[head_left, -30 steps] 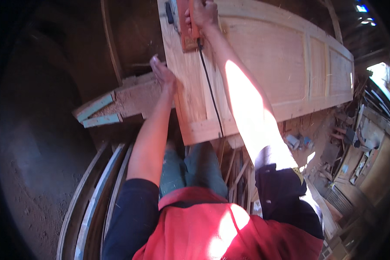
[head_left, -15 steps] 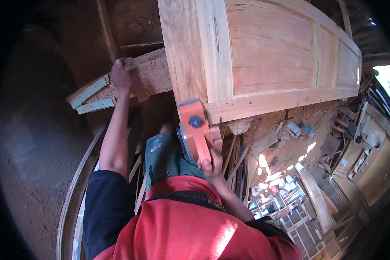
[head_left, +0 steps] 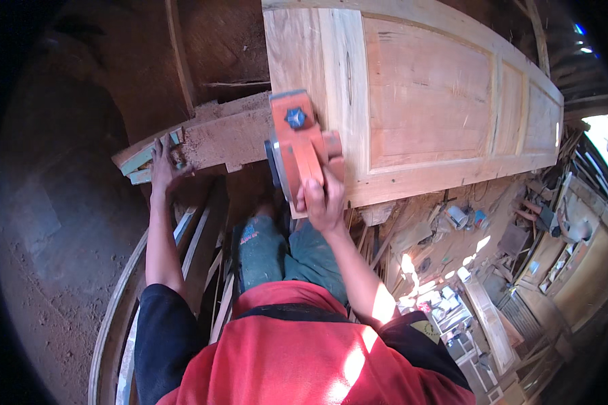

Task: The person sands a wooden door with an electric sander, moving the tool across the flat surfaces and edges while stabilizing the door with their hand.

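Smooth wooden door (head_left: 429, 101), matt plastic power planer (head_left: 304, 147)

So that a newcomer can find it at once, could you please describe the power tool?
Look for the large panelled wooden door at the upper right. Near its lower left corner, the right hand grips an orange power tool by its handle. Its orange body and dark blue, star-shaped knob set it apart from the door's pale wood.

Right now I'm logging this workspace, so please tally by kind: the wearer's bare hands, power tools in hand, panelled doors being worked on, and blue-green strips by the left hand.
Bare hands, left hand and right hand: 2
Orange planer: 1
Panelled door: 1
Blue-green strips, partly covered: 2
Total: 6
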The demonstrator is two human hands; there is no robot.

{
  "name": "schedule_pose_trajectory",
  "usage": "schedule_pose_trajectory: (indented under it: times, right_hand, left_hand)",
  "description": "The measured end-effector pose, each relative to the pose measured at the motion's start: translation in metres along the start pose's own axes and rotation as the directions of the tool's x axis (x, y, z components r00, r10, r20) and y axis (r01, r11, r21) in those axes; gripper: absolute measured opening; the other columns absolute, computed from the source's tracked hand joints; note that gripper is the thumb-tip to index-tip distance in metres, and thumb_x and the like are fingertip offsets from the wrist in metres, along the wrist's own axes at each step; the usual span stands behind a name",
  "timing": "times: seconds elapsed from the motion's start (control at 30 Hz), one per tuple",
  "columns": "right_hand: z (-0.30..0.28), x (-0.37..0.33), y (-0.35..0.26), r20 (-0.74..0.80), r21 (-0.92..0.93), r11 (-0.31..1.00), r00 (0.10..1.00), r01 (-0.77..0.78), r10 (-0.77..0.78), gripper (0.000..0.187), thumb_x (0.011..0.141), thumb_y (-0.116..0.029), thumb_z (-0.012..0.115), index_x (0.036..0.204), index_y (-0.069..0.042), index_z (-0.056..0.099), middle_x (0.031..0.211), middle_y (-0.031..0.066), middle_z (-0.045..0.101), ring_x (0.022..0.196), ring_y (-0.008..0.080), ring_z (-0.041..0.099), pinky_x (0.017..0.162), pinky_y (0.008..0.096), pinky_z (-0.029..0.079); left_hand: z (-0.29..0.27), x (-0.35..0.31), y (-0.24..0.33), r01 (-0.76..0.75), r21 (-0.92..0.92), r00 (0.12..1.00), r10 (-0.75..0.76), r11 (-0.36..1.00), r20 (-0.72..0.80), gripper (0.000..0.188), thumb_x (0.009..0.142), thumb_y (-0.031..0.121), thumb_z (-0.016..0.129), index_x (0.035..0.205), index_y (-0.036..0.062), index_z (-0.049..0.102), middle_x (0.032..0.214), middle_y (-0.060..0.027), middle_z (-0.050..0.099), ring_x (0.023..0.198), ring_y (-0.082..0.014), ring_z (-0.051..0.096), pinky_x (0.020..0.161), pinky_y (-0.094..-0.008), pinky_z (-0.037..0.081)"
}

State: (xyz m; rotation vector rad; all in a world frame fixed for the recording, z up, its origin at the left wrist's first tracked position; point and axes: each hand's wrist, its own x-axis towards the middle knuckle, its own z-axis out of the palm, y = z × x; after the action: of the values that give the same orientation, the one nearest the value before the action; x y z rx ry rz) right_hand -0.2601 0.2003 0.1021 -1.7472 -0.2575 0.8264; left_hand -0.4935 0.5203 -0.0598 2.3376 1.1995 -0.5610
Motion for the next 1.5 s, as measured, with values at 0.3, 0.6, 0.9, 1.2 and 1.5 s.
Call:
schedule_pose_trajectory:
  times: [0.3, 0.6, 0.9, 1.2, 1.5]
  right_hand:
    - [0.04, 0.142, -0.061, -0.043, 0.002, 0.985, 0.984, 0.171, -0.171, 0.054, 0.102, -0.048, 0.048, 0.083, 0.0, 0.061, 0.055, 0.0054, 0.057, 0.042, 0.0131, 0.056, 0.037, 0.0276, 0.043]
    - [0.075, 0.268, -0.098, -0.052, -0.037, 0.98, 0.979, 0.193, -0.195, 0.064, 0.102, -0.054, 0.044, 0.074, 0.0, 0.063, 0.054, 0.009, 0.06, 0.042, 0.0174, 0.058, 0.04, 0.0333, 0.048]
    - [0.023, 0.096, -0.052, 0.08, -0.156, 0.969, 0.98, 0.192, -0.181, 0.066, 0.103, -0.057, 0.037, 0.073, -0.003, 0.06, 0.051, 0.0067, 0.057, 0.045, 0.0184, 0.059, 0.043, 0.0323, 0.046]
    - [-0.024, -0.189, 0.077, -0.041, -0.123, 0.986, 0.993, -0.114, 0.109, 0.069, 0.093, -0.06, 0.042, 0.099, 0.006, 0.061, 0.057, 0.0075, 0.058, 0.049, 0.0155, 0.057, 0.045, 0.03, 0.044]
    - [0.0, -0.091, 0.038, -0.03, -0.05, 0.998, 0.999, -0.035, 0.034, 0.06, 0.096, -0.055, 0.043, 0.093, 0.003, 0.058, 0.059, 0.0081, 0.057, 0.047, 0.0158, 0.057, 0.044, 0.0294, 0.044]
  left_hand:
    - [0.044, 0.003, -0.06, -0.096, 0.015, 0.989, 0.097, 0.995, -0.113, 0.129, 0.058, 0.026, 0.093, 0.161, 0.0272, 0.015, 0.164, -0.0229, 0.013, 0.145, -0.0551, 0.02, 0.114, -0.0559, 0.037]
    - [0.023, -0.008, -0.041, -0.141, -0.095, 0.986, 0.132, 0.985, -0.098, 0.126, 0.058, 0.026, 0.093, 0.16, 0.0151, 0.02, 0.161, -0.0301, 0.016, 0.145, -0.0523, 0.022, 0.121, -0.0554, 0.024]
    - [0.028, 0.005, -0.039, -0.113, -0.08, 0.991, 0.107, 0.99, -0.076, 0.122, 0.064, 0.03, 0.09, 0.16, 0.03, 0.015, 0.164, -0.0235, 0.012, 0.144, -0.058, 0.018, 0.115, -0.0575, 0.035]
    - [0.032, 0.004, -0.047, -0.232, 0.026, 0.96, 0.233, 0.972, -0.155, 0.129, 0.059, 0.033, 0.092, 0.16, 0.0123, 0.015, 0.16, -0.0311, 0.02, 0.147, -0.0497, 0.021, 0.121, -0.0572, 0.023]
    - [0.028, 0.009, -0.037, -0.128, 0.055, 0.987, 0.133, 0.99, -0.089, 0.129, 0.059, 0.032, 0.092, 0.16, 0.0085, 0.014, 0.158, -0.0326, 0.021, 0.145, -0.0498, 0.024, 0.12, -0.0571, 0.024]
